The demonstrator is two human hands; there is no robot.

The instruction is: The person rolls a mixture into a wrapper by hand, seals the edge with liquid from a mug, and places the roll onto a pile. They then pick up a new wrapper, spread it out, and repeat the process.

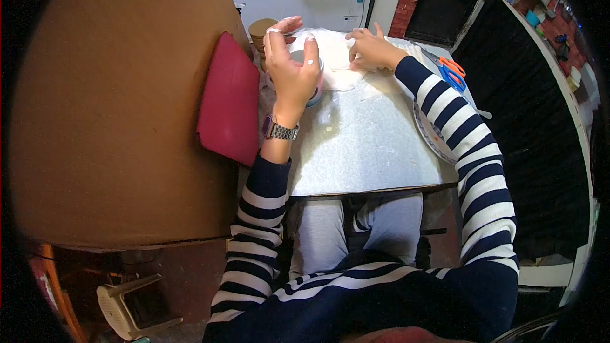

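Observation:
My left hand (291, 63) is raised over a round grey-rimmed container (314, 96), which it partly hides. Its fingers and thumb are apart, with white smears on the fingertips and knuckle, and no object shows between them. Farther right, my right hand (376, 51) reaches over white, sheet-like material (335, 57) on the table. Its fingers are bent and spaced, and the fingertips appear to touch the white material. I cannot make out whether that is paper or cloth.
Scissors with orange (452, 67) and blue handles (453, 79) lie at the table's right. A patterned plate (427, 132) sits partly under my right sleeve. A red padded panel (230, 98) and large brown board (127, 89) stand left. A plastic stool (117, 308) is on the floor.

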